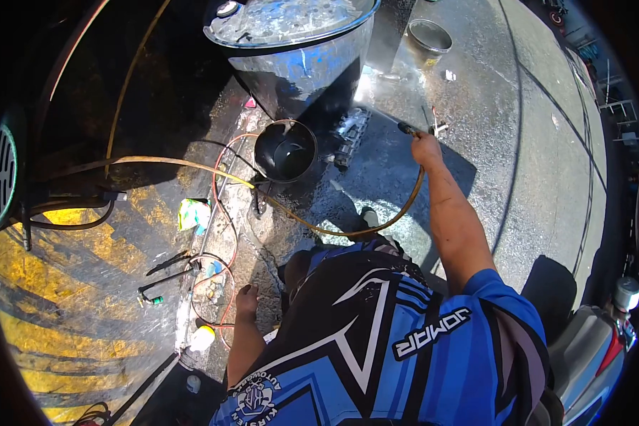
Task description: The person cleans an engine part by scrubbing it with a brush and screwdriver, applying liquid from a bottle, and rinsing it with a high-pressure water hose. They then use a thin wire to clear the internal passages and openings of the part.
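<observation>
My right hand is stretched forward, wrapped round a spray gun. A yellow-brown hose loops from it across the ground to the left. From the gun a thin whitish jet runs toward a dirty metal engine part, which lies on the wet ground, partly in glare and shadow. Low beside my left leg, my left hand hangs with its fingers loosely curled and nothing visible in them. A black bucket with dark liquid stands left of the engine part.
A large blue-grey drum stands behind the bucket. Farther back right is a metal pail. A thin red hose and a bright packet lie along the worn yellow surface at left. A red-and-grey vehicle stands at right.
</observation>
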`<action>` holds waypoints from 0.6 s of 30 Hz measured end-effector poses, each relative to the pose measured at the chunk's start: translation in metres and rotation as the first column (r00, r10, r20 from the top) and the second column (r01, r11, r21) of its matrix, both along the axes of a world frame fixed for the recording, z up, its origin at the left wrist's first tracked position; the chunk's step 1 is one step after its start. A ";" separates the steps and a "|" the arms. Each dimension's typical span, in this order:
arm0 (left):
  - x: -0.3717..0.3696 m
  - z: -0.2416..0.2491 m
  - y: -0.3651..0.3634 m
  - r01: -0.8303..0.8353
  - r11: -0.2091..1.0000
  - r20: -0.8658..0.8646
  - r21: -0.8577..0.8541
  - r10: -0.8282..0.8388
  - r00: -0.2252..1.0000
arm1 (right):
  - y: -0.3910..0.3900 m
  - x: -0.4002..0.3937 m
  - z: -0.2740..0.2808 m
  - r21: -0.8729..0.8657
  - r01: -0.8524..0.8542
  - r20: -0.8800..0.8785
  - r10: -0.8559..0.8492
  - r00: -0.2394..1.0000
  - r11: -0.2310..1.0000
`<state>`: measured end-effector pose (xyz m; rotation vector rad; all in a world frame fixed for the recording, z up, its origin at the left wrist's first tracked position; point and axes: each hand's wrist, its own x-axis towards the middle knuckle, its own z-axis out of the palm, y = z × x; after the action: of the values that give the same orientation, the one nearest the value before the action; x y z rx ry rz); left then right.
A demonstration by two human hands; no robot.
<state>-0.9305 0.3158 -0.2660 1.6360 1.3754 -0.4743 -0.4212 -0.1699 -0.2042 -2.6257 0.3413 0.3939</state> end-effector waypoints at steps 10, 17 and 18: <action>0.022 -0.017 0.193 0.217 0.975 0.033 -0.056 -0.215 0.976 | 0.136 -0.137 -0.022 0.144 0.282 0.064 -0.293 0.954 0.948; 0.054 0.026 0.317 0.527 0.837 0.011 0.146 -0.534 0.845 | 0.295 -0.304 -0.070 0.257 0.383 -0.086 -0.374 0.923 0.887; 0.054 0.025 0.328 0.512 0.847 0.031 0.143 -0.521 0.853 | 0.310 -0.322 -0.073 0.271 0.400 -0.094 -0.389 0.916 0.876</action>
<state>-0.8767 0.6435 -0.2414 2.1206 0.9111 -0.6406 -0.7436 0.1402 -0.2775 -2.1969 0.7592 0.3239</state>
